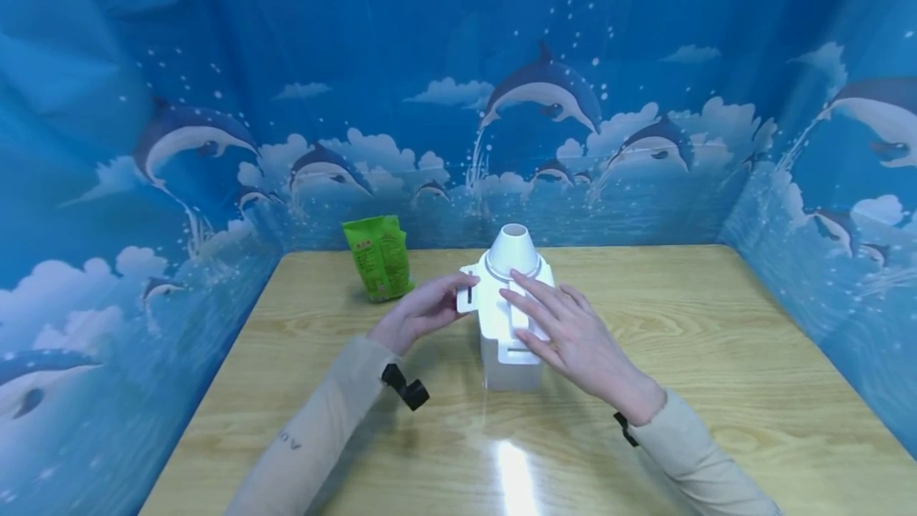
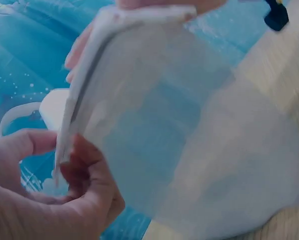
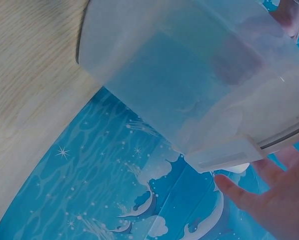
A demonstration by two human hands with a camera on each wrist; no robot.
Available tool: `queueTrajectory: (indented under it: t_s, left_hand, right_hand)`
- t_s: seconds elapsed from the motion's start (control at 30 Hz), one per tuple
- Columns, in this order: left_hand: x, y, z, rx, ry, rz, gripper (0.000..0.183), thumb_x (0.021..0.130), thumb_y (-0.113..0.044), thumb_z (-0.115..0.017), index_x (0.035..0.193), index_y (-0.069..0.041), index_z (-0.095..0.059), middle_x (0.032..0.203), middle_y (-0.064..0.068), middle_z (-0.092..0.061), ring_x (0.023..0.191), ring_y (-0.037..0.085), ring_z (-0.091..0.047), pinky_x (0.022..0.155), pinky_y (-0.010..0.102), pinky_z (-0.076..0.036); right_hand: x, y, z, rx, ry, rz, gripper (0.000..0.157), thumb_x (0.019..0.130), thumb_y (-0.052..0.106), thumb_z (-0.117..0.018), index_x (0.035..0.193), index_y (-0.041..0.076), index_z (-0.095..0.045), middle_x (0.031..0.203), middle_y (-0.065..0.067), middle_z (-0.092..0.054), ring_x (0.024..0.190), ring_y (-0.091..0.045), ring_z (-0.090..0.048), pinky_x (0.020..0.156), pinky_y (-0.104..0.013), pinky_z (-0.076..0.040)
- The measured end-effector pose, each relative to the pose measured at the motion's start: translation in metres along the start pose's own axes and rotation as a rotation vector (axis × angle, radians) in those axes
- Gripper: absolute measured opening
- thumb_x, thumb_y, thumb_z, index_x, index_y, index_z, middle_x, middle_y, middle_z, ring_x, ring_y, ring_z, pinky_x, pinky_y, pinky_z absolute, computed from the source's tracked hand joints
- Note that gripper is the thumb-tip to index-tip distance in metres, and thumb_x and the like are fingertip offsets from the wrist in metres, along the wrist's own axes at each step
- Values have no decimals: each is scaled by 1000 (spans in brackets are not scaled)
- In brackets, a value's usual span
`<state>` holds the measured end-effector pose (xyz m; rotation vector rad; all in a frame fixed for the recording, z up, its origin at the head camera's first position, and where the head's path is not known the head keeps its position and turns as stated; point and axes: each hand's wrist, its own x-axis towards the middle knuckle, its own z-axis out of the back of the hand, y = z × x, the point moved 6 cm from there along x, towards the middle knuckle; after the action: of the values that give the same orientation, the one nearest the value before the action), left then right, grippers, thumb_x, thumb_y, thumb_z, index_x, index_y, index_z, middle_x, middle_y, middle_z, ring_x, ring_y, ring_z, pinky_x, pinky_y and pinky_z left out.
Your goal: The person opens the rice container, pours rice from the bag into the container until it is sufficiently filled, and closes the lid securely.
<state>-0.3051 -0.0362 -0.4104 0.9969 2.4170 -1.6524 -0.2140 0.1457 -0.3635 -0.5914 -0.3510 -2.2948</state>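
Wood-grain table (image 1: 680, 317), glare streak (image 1: 516, 480) in foreground; blue dolphin-print sheeting (image 1: 430, 14) behind and both sides. Translucent container (image 1: 512, 377) with white lid (image 1: 494, 302) stands mid-table, green packet (image 1: 381, 259) behind-left. Left hand (image 1: 424, 310) pinches lid's side latch (image 1: 463, 302); right hand (image 1: 582, 342) over lid, fingers spread, gripping nothing.

L arm (image 1: 315, 436) slants up from lower L of head view; L hand (image 1: 424, 307) just L of ctr, thumb & fingers bent in a pinch. R arm (image 1: 705, 460) slants in from lower R; R hand (image 1: 573, 334) just R of ctr, back up, fingers spread & nearly straight, pointing upper L. Both arms sleeved.
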Motion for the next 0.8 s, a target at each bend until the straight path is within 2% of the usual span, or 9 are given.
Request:
queueTrajectory:
  t_s: [0.17, 0.27, 0.4, 0.5, 0.6, 0.8]
  left_hand:
    - [-1, -1, 1, 54, -14, 8, 16, 104, -13, -50, 116, -3, -54, 104, 8, -59, 92, 14, -60, 80, 18, -56]
    - [-3, -2, 4, 119, -32, 8, 30, 105, -17, -53, 128, 1, -54, 111, 9, -61, 100, 17, -61, 92, 24, -55]
    - [-9, -7, 7, 274, -82, -46, 47, 104, -23, -56, 141, 4, -49, 128, 16, -62, 117, 25, -60, 109, 39, -47]
    - [-16, -12, 9, 419, -123, -122, 53, 104, -29, -57, 145, 3, -46, 139, 19, -57, 127, 32, -57, 112, 46, -44]
    - [-26, -18, 7, 570, -172, -224, 56, 104, -31, -58, 148, 0, -44, 143, 19, -53, 129, 35, -54, 109, 49, -46]
    - [-54, -30, -14, 931, -260, -567, 48, 103, -21, -60, 144, 0, -49, 145, 19, -53, 131, 37, -53, 105, 49, -50]
  right_hand:
    - [1, 1, 1, 4, 5, -8, 55, 106, 43, -48, 158, 27, -37, 165, 0, -30, 145, -24, -40, 113, -57, -38]
    - [0, 2, 0, 5, 8, -10, 55, 105, 43, -49, 157, 27, -37, 165, 0, -30, 145, -24, -39, 113, -57, -37]
    - [1, 2, 0, 7, 4, -11, 55, 105, 42, -49, 158, 28, -37, 165, 0, -30, 145, -24, -39, 113, -57, -38]
    - [1, 2, 0, 7, 3, -12, 56, 105, 42, -50, 158, 28, -37, 165, 0, -31, 145, -24, -39, 112, -57, -38]
    - [1, 2, 0, 10, 6, -13, 56, 105, 42, -50, 158, 28, -36, 165, 0, -30, 146, -24, -39, 112, -57, -38]
    - [0, 2, 0, 14, 3, -15, 56, 106, 44, -49, 158, 28, -36, 165, 0, -30, 145, -24, -39, 112, -58, -38]
